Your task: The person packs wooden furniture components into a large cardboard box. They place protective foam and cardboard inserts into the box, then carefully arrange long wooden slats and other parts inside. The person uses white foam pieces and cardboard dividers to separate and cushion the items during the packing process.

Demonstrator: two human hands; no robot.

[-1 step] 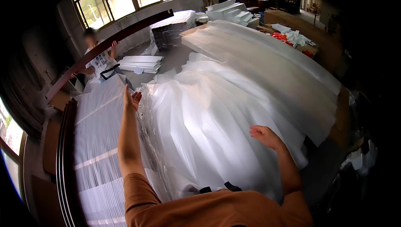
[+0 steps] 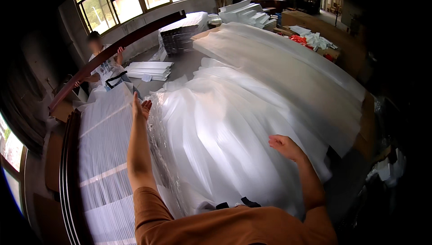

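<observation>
My left hand [image 2: 142, 108] is raised over the edge between a long stack wrapped in ribbed white sheet [image 2: 101, 159] and a crinkled clear plastic film [image 2: 157, 132]. Its fingers are stretched out with nothing in them. To the right, my right hand [image 2: 284, 147] hovers in front of a big draped white foam sheet [image 2: 216, 123], its fingers lightly bent and holding nothing. Whether either hand touches the material below cannot be made out. At the far left, another person [image 2: 105, 65] grips a long dark reddish-brown board [image 2: 112, 49] with both hands, slanting up to the right.
Dark reddish-brown boards [image 2: 67, 177] stand along the wrapped stack's left side. White flat strips [image 2: 148, 70] lie on the floor beyond. A film-wrapped stack [image 2: 177, 38], white foam pieces [image 2: 247, 14] and a flat pale sheet pile [image 2: 279, 60] lie farther back. Red and white scraps [image 2: 310, 42] sit at right.
The background has shifted slightly left in the view. Both my hands keep nearly the same pose, and the other person still holds the board.
</observation>
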